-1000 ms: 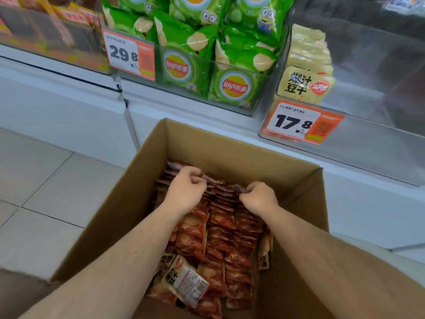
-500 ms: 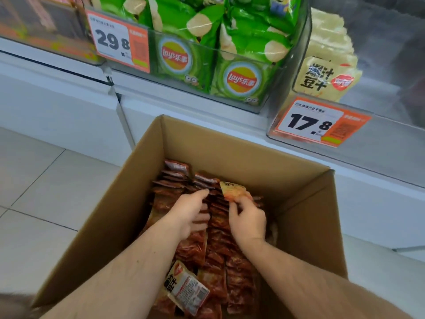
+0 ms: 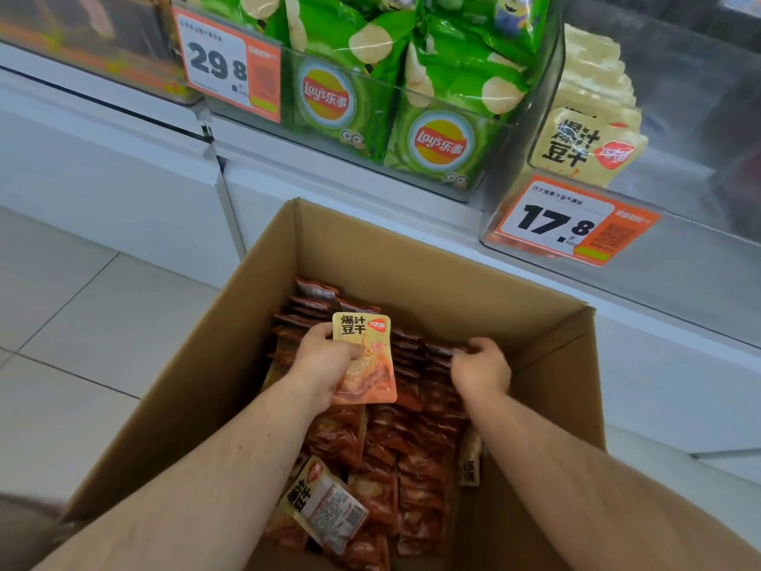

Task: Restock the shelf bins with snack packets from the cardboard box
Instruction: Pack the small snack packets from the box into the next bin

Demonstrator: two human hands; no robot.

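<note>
Left hand (image 3: 325,370) is gripping one orange snack packet (image 3: 364,358) upright over the cardboard box (image 3: 412,257); I am in the picking step.

My right hand (image 3: 479,370) is reaching down into the rows of red-brown packets (image 3: 416,430) still standing in the box, its fingers curling at their top edges; I cannot tell whether it is pinching one yet. I am judging the matching bin (image 3: 675,187) to be the clear one up and to the right, behind the 17.8 price tag (image 3: 570,222), where cream packets (image 3: 589,146) with the same lettering are already sitting. Next I am needing a firm gather with the right hand, then a lift clear of the box wall and over the bin's front lip.
</note>
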